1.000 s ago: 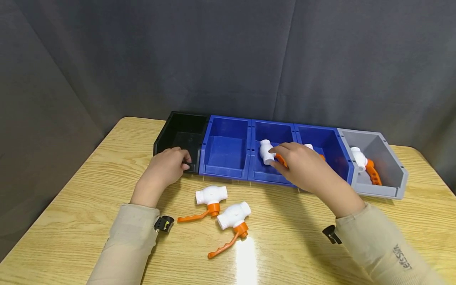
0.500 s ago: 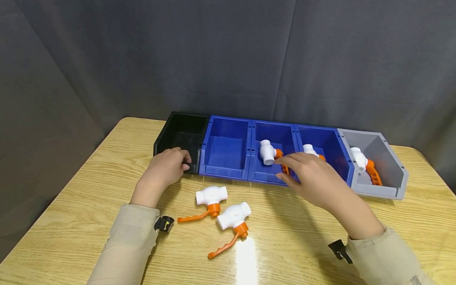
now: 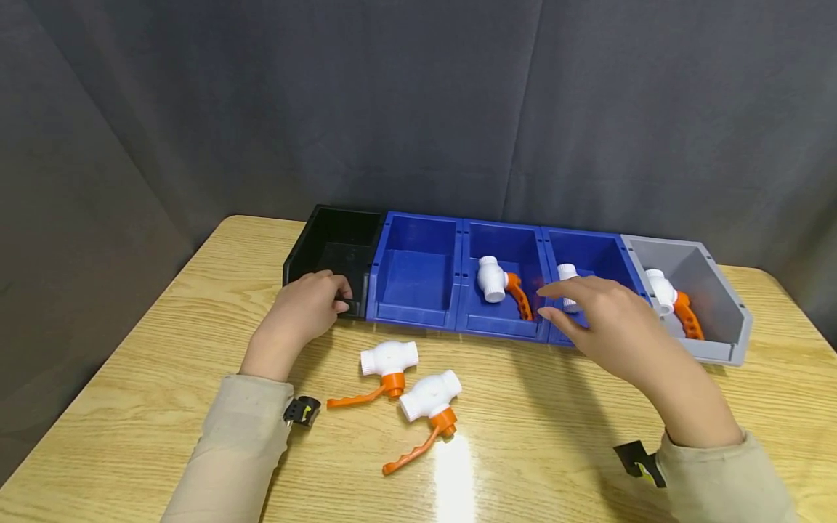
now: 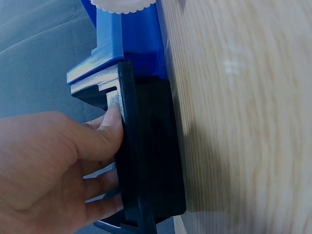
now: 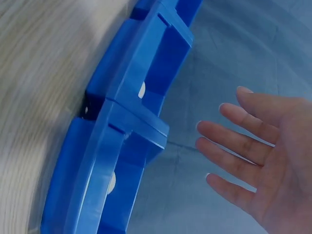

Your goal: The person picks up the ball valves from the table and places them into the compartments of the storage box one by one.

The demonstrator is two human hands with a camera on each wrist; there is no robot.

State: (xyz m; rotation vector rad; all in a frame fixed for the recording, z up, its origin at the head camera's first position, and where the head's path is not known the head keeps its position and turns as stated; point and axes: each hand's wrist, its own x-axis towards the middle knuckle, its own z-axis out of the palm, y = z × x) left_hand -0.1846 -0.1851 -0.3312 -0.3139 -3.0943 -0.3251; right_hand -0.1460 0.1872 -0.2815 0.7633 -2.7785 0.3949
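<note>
My left hand (image 3: 304,309) grips the front lip of the black bin (image 3: 340,254), thumb on one side and fingers on the other, as the left wrist view shows. Over the right-hand blue bin (image 3: 591,250) hovers my right hand (image 3: 617,327), empty, its fingers spread and relaxed in the right wrist view. A white ball valve (image 3: 492,282) with an orange handle lies in the middle blue bin (image 3: 503,236). Another ball valve (image 3: 567,273) sits in the bin under my right hand, which hides its handle.
Two ball valves, one farther (image 3: 389,359) and one nearer (image 3: 431,396), lie on the wooden table (image 3: 523,450) before the bins. The left blue bin (image 3: 418,283) adjoins the black one. At the right end, a grey bin (image 3: 732,319) holds a ball valve (image 3: 662,289).
My right hand has let go of the ball valve in the middle blue bin and drawn away to the right, uncovering its orange handle. My left hand has stayed on the black bin.
</note>
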